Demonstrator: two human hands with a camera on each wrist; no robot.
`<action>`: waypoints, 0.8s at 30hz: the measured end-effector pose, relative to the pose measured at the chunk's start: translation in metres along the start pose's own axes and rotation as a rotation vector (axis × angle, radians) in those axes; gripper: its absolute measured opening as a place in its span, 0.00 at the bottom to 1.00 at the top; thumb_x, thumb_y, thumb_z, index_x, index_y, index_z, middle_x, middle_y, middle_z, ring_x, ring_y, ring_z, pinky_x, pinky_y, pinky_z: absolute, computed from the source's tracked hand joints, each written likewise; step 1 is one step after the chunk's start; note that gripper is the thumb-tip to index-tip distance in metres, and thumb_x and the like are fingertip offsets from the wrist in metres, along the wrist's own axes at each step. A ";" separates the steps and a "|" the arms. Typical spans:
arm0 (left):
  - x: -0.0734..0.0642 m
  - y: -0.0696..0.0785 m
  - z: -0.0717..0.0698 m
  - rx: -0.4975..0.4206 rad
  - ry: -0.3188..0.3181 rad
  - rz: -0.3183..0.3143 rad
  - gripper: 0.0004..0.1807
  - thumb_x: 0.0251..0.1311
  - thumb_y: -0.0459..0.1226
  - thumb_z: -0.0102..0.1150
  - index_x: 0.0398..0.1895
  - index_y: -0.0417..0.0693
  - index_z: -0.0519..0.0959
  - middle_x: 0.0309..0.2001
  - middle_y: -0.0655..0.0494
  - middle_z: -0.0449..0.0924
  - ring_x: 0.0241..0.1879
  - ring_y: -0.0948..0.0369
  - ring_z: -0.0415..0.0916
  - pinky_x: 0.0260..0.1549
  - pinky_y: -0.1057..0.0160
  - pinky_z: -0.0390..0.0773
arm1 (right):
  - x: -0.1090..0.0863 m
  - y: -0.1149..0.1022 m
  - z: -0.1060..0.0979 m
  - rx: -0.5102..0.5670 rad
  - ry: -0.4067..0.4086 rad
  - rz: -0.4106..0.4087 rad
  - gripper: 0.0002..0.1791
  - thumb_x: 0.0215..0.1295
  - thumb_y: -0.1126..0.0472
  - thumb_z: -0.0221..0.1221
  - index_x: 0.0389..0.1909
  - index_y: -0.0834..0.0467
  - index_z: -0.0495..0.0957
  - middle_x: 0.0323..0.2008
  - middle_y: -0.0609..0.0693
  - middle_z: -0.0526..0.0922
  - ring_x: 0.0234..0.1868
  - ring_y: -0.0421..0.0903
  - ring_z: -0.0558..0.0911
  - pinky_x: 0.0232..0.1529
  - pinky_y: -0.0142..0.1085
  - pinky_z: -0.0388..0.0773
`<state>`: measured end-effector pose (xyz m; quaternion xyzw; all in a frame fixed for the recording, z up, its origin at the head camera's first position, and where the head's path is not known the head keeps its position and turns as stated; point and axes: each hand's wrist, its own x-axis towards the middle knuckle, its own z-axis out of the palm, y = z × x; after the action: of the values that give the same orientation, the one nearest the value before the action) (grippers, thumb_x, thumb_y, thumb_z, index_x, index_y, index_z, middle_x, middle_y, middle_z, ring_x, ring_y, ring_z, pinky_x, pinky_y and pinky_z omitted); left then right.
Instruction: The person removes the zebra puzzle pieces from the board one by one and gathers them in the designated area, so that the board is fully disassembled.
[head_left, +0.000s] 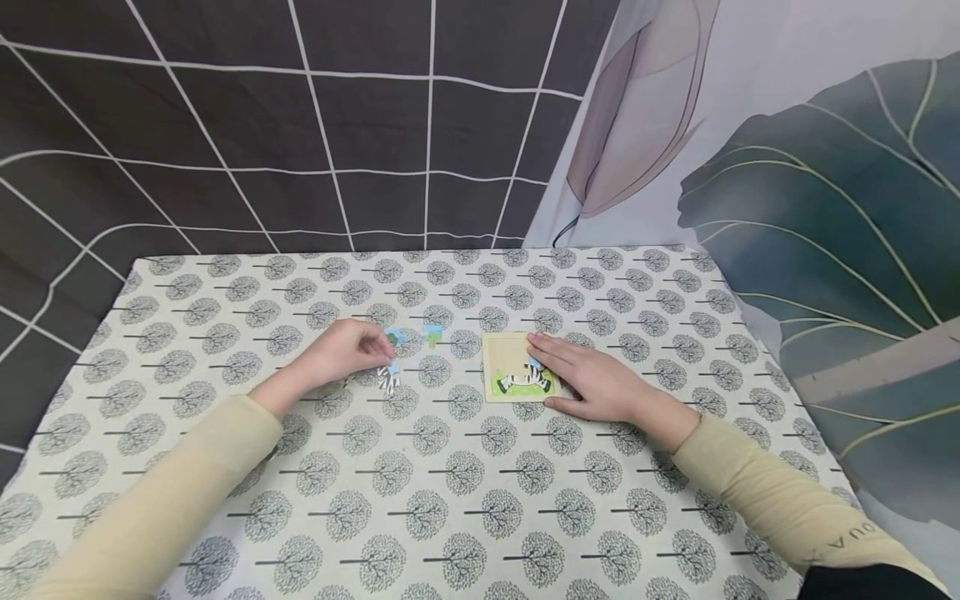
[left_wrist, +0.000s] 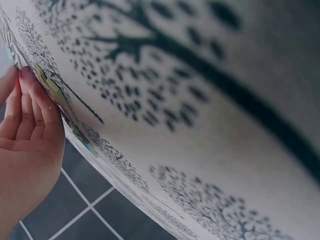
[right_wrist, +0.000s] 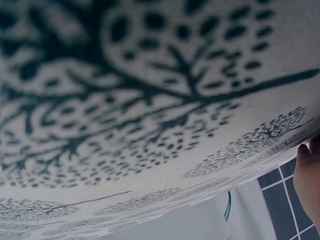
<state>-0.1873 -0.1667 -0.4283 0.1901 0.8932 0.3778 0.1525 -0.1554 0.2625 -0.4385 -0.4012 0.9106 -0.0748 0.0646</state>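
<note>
My left hand pinches a zebra-striped puzzle piece with thumb and forefinger, low over the cloth. In the left wrist view the fingertips of the left hand meet at the striped piece, which is only partly seen. My right hand lies with straight fingers across the right side of a square wooden puzzle board. Zebra legs and green grass show in the board's lower part, and bare wood above. The right hand covers part of it. In the right wrist view the right hand is mostly cut off.
Two more puzzle pieces lie beyond the left fingertips: a blue and dark green one and a blue and light green one. A tree-print cloth covers the table. Behind its far edge hangs a dark grid-patterned curtain.
</note>
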 end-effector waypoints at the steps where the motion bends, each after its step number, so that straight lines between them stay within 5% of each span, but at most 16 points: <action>1: 0.000 0.000 0.000 0.001 0.001 0.001 0.05 0.62 0.30 0.71 0.40 0.42 0.87 0.40 0.48 0.90 0.42 0.55 0.86 0.54 0.49 0.87 | 0.000 0.000 0.000 -0.002 0.001 0.000 0.48 0.74 0.40 0.60 0.83 0.61 0.55 0.85 0.56 0.54 0.84 0.57 0.59 0.84 0.54 0.59; 11: 0.002 0.001 0.002 0.013 0.019 0.000 0.05 0.61 0.30 0.73 0.38 0.42 0.87 0.37 0.50 0.89 0.40 0.57 0.84 0.48 0.59 0.85 | -0.001 -0.001 0.001 -0.016 0.010 0.007 0.48 0.73 0.39 0.60 0.83 0.60 0.55 0.86 0.56 0.53 0.85 0.57 0.59 0.84 0.54 0.58; 24: 0.009 0.007 0.000 0.052 0.042 0.034 0.07 0.61 0.29 0.71 0.42 0.40 0.88 0.39 0.49 0.90 0.40 0.55 0.86 0.51 0.51 0.88 | -0.001 0.003 -0.002 -0.002 -0.025 0.058 0.47 0.77 0.37 0.55 0.85 0.58 0.51 0.86 0.54 0.50 0.85 0.56 0.57 0.85 0.53 0.56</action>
<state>-0.1936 -0.1581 -0.4241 0.2012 0.9024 0.3610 0.1223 -0.1572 0.2648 -0.4375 -0.3755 0.9211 -0.0670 0.0775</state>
